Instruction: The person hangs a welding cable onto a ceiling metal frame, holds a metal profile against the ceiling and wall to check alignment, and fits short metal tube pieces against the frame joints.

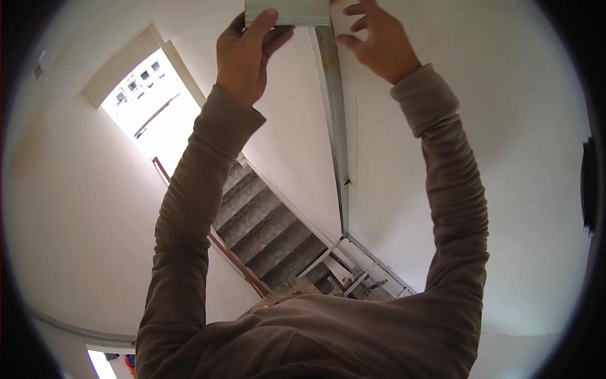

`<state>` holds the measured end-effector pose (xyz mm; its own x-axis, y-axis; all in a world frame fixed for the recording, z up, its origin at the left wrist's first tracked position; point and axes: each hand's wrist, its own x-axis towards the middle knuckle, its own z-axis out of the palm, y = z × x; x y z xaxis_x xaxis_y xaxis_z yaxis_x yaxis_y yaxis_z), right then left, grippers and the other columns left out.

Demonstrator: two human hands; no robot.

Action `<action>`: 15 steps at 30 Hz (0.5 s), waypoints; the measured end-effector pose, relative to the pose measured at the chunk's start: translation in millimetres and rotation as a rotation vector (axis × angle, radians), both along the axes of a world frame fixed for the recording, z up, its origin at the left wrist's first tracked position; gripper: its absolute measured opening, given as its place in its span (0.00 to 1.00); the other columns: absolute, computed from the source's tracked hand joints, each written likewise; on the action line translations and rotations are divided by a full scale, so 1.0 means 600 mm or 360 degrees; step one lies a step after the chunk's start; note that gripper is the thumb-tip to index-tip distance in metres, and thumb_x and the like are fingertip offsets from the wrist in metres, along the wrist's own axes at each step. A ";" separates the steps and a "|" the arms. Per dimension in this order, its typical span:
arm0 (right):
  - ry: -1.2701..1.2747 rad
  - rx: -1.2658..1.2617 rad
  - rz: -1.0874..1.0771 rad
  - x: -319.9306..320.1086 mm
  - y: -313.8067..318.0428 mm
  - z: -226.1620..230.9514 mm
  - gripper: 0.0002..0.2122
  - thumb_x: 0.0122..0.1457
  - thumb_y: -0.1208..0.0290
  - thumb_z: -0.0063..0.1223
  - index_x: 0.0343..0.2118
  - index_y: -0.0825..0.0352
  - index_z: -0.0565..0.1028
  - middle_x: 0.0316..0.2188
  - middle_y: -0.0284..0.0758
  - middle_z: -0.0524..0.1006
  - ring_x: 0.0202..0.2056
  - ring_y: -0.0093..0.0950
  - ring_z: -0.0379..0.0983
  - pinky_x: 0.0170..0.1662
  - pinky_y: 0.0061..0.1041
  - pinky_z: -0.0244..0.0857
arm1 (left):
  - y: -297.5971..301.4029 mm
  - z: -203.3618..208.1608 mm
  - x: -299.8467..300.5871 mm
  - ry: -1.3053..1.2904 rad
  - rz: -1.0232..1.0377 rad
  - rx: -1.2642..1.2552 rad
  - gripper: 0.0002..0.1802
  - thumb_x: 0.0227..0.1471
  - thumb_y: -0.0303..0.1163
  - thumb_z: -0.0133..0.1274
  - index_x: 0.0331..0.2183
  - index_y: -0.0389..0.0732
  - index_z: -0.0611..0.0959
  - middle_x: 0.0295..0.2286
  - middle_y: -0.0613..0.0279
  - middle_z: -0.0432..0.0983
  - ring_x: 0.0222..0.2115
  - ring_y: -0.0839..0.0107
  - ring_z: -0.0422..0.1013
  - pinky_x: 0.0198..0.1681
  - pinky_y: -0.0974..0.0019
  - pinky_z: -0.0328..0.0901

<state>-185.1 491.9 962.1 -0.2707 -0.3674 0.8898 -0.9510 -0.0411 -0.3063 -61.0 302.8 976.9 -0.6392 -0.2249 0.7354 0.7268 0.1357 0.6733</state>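
At the top edge of the head view, my left hand (243,63) grips a pale grey, flat-faced piece (289,12), with the thumb on its face and the fingers behind and below it. The frame cuts off the piece's upper part, so its full shape is hidden. My right hand (386,45) is raised just to the right of it. Its fingers are apart and slightly curled, and no object shows in them. From beneath the piece, a long grey strip of trunking or channel (334,120) runs down the white wall between my forearms.
Grey stone stairs (265,221) with a reddish-brown handrail (243,268) lie below, left of centre. A metal frame (363,271) with several items around it stands near the stair foot. A bright window (148,95) opens at upper left. A dark object (588,186) sits at the right rim.
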 end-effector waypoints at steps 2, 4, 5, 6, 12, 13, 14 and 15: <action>0.0274 0.0019 -0.0554 -0.028 0.036 0.010 0.21 0.56 0.78 0.60 0.52 0.71 0.70 0.37 0.46 0.80 0.35 0.37 0.79 0.40 0.32 0.74 | -0.033 0.012 -0.034 0.0137 0.0219 0.0025 0.34 0.55 0.33 0.61 0.53 0.24 0.63 0.43 0.49 0.74 0.43 0.58 0.75 0.53 0.59 0.73; 0.0454 -0.0125 -0.0540 -0.049 0.073 0.021 0.08 0.57 0.78 0.56 0.39 0.72 0.76 0.28 0.45 0.79 0.30 0.37 0.78 0.36 0.35 0.72 | -0.059 0.022 -0.071 0.0287 0.0436 0.0050 0.34 0.53 0.30 0.62 0.52 0.21 0.63 0.42 0.47 0.74 0.42 0.59 0.76 0.52 0.60 0.74; 0.0453 -0.0141 -0.0533 -0.056 0.083 0.020 0.08 0.57 0.78 0.56 0.39 0.72 0.76 0.28 0.45 0.79 0.30 0.37 0.78 0.36 0.35 0.72 | -0.064 0.026 -0.088 0.0321 0.0490 0.0091 0.33 0.52 0.29 0.63 0.50 0.21 0.63 0.42 0.45 0.74 0.41 0.60 0.76 0.51 0.60 0.74; 0.0702 0.0009 -0.0604 -0.065 0.091 0.019 0.07 0.56 0.78 0.55 0.38 0.72 0.76 0.27 0.44 0.79 0.28 0.39 0.76 0.35 0.35 0.71 | -0.070 0.028 -0.101 0.0358 0.0547 0.0130 0.33 0.52 0.28 0.63 0.48 0.20 0.63 0.41 0.43 0.73 0.40 0.60 0.76 0.51 0.59 0.75; 0.1009 0.0033 -0.0624 -0.067 0.101 0.013 0.04 0.52 0.80 0.55 0.32 0.70 0.75 0.23 0.43 0.76 0.24 0.42 0.72 0.33 0.37 0.68 | -0.041 0.018 -0.146 0.0599 0.0612 0.0345 0.31 0.51 0.29 0.63 0.45 0.23 0.62 0.42 0.42 0.70 0.42 0.61 0.74 0.52 0.59 0.75; 0.1045 0.0005 -0.0643 -0.066 0.100 0.012 0.04 0.51 0.80 0.55 0.30 0.69 0.75 0.22 0.43 0.75 0.23 0.42 0.72 0.32 0.37 0.67 | -0.038 0.014 -0.150 0.0605 0.0616 0.0334 0.31 0.51 0.29 0.63 0.45 0.23 0.62 0.42 0.42 0.70 0.42 0.61 0.74 0.52 0.59 0.75; 0.1047 -0.0006 -0.0640 -0.069 0.102 0.011 0.04 0.51 0.80 0.55 0.30 0.69 0.75 0.22 0.43 0.75 0.23 0.42 0.72 0.32 0.37 0.67 | -0.036 0.009 -0.154 0.0627 0.0613 0.0371 0.30 0.51 0.29 0.63 0.45 0.24 0.62 0.42 0.44 0.70 0.43 0.62 0.73 0.52 0.58 0.75; 0.0982 0.0127 -0.0689 -0.074 0.103 0.010 0.04 0.55 0.78 0.54 0.33 0.69 0.75 0.25 0.43 0.76 0.27 0.40 0.73 0.35 0.36 0.68 | -0.035 0.006 -0.158 0.0649 0.0609 0.0409 0.29 0.52 0.29 0.63 0.45 0.25 0.63 0.42 0.45 0.70 0.43 0.63 0.73 0.52 0.58 0.75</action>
